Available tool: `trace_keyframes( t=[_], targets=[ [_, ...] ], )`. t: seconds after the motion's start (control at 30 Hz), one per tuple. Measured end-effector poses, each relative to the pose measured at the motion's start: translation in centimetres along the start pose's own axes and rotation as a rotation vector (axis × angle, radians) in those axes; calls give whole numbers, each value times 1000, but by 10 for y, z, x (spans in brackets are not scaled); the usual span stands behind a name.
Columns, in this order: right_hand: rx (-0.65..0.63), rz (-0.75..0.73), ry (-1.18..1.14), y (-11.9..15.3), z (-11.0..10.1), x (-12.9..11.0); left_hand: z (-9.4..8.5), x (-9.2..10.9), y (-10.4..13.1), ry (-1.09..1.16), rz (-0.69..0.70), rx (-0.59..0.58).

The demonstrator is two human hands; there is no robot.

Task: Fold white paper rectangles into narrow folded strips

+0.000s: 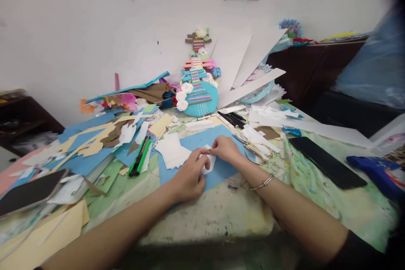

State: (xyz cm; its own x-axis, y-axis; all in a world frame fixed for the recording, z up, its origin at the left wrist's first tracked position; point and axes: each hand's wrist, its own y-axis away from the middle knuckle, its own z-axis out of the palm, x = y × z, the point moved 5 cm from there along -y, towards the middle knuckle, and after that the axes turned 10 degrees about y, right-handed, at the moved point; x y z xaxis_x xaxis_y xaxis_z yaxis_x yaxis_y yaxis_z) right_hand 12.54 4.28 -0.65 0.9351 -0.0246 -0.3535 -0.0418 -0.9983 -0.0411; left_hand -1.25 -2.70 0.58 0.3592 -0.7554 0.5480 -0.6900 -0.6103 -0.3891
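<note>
Over a blue sheet point(186, 140) on the table, both hands meet at a small white piece of paper point(209, 164). My left hand point(190, 174) has its fingers curled, with thumb and forefinger at the paper's left side. The fingertips of my right hand point(225, 148) pinch at its upper edge, right beside the left forefinger. Part of the paper is hidden by the fingers. Left of the hands lies a stack of cut white paper pieces point(172, 152). Gold-handled scissors point(257, 152) rest just right of my right wrist.
A green utility knife point(140, 156) lies among paper scraps on the left. Several black pens point(232, 119) lie behind the hands, before a turquoise paper instrument model point(202, 99). A black phone point(325, 162) and a blue tool point(376, 173) are at right; another dark device point(30, 194) is at left.
</note>
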Motion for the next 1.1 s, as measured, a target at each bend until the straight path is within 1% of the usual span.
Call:
trace_keyframes(
  t=[0.1, 0.23, 0.33, 0.4, 0.5, 0.57, 0.63, 0.7, 0.77, 0.87, 0.97, 1.07, 1.1],
  targets=[
    [7, -30, -42, 1, 0, -4, -3, -6, -1, 45, 0, 34],
    [50, -61, -113, -3, -2, -2, -10, -16, -4, 99, -25, 116],
    [77, -69, -178, -11, -5, 6, -15, -27, -7, 295, -133, 185],
    [62, -103, -236, -15, -6, 14, -16, -35, -8, 433, -223, 227],
    [2, -237, -331, -16, -9, 21, -18, -46, -9, 554, -316, 275],
    [-45, -351, -378, -13, -11, 21, -21, -54, -9, 653, -367, 313],
    [-64, -435, -415, -9, -11, 19, -24, -59, -9, 764, -406, 351],
    [-36, -470, -445, -7, -9, 16, -27, -62, -8, 868, -429, 378],
    [25, -470, -469, -7, -6, 12, -28, -63, -7, 949, -444, 397],
    [105, -464, -489, -8, -4, 9, -29, -66, -6, 1015, -463, 423],
    [166, -460, -484, -6, -10, 11, -31, -71, -5, 1007, -474, 478],
    [228, -419, -450, -4, -22, 17, -38, -75, -5, 987, -428, 549],
    [243, -402, -438, -3, -25, 19, -40, -75, -5, 985, -404, 548]
  ],
)
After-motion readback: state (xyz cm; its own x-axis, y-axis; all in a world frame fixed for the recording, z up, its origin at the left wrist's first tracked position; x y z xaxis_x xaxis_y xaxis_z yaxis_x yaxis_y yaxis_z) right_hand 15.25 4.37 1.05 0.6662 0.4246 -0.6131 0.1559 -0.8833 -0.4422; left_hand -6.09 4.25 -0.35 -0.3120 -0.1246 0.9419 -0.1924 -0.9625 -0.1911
